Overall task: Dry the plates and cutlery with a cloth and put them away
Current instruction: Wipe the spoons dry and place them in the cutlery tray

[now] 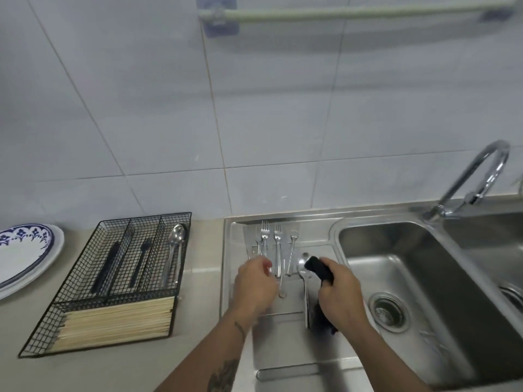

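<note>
Three metal forks (278, 241) and a spoon (302, 264) lie side by side on the steel drainboard (283, 349) left of the sink. My left hand (254, 284) is over the fork handles with its fingers curled; motion blur hides whether it grips one. My right hand (339, 295) is shut on a black cloth (318, 268), which touches the spoon bowl and hangs below my palm. A black wire cutlery tray (147, 217) stands on the counter to the left, with a spoon (177, 239), dark utensils and chopsticks (119, 321) in it. Stacked blue-patterned plates (22, 256) sit at the far left.
The sink basin (410, 264) with its drain lies right of the drainboard, and a chrome faucet (481, 176) arches above it. A second basin shows at the right edge. A towel rail (339, 12) is fixed high on the tiled wall.
</note>
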Action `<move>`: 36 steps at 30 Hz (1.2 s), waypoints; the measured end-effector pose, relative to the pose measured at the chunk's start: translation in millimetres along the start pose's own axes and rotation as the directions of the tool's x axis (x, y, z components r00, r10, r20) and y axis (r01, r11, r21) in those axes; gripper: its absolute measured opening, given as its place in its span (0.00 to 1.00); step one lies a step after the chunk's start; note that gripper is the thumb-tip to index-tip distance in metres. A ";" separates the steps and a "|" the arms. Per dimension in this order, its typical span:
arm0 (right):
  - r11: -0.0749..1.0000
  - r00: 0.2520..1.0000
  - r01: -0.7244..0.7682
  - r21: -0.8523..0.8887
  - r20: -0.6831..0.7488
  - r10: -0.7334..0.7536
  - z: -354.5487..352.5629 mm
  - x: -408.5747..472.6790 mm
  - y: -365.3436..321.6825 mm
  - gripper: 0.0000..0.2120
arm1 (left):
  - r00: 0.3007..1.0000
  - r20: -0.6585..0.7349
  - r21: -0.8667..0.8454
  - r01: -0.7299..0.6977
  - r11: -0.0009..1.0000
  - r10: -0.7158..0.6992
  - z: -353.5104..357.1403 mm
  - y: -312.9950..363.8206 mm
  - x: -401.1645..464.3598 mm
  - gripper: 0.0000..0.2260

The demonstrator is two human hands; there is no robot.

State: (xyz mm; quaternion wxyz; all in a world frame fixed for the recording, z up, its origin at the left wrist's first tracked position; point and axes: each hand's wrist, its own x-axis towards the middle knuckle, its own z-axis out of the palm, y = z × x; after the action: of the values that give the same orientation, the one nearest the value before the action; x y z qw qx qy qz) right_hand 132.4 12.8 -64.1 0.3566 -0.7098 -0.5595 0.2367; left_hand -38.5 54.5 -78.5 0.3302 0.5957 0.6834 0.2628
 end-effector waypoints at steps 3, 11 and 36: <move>1.000 1.000 -0.015 -0.001 -0.018 0.015 -14.2 -4.9 12.2 0.23 | 0.997 0.066 0.045 0.030 0.999 -0.033 36.8 13.2 -13.1 0.05; 0.998 0.999 -0.051 0.028 -0.008 0.051 -28.5 -3.4 47.6 0.24 | 0.996 0.078 0.317 0.007 0.948 -0.033 86.3 34.6 -20.2 0.12; 0.887 0.912 0.409 -0.216 0.111 -0.394 -16.2 -39.2 17.1 0.32 | 0.981 0.165 0.304 -0.149 0.941 0.102 7.8 48.6 -59.2 0.08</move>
State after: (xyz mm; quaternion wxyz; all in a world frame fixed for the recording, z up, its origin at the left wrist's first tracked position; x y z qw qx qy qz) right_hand 144.8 -30.9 -69.5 0.2934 -0.6079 -0.7292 0.1126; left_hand 2.9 3.2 -38.8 0.2626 0.7009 0.6509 0.1266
